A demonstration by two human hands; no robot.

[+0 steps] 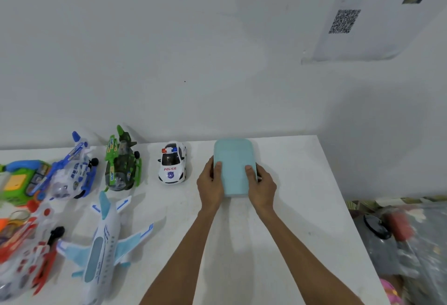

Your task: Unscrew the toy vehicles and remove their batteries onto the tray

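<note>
A: Okay, quick one. We've got both hands on the pale blue tray (pixel 233 159): left hand (pixel 210 185) on its left long edge, right hand (pixel 262 187) on the right.
B: Both grasping?
A: Yes. Thumbs lie flat on top, the other fingers curl round the edges and are hidden. Forearms reach straight out, wrists level, tray flat between the palms, its far end beyond the thumbs.
B: On the white table (pixel 290 183)?
A: We cannot tell whether it touches.
B: Step?
A: We'd call it placing the tray. Keep it level and set it clear of the toys.
B: Toys?
A: Police car (pixel 172 162) is just left of the left fingers, green camouflage aircraft (pixel 122 162) further left. No batteries visible.
</note>
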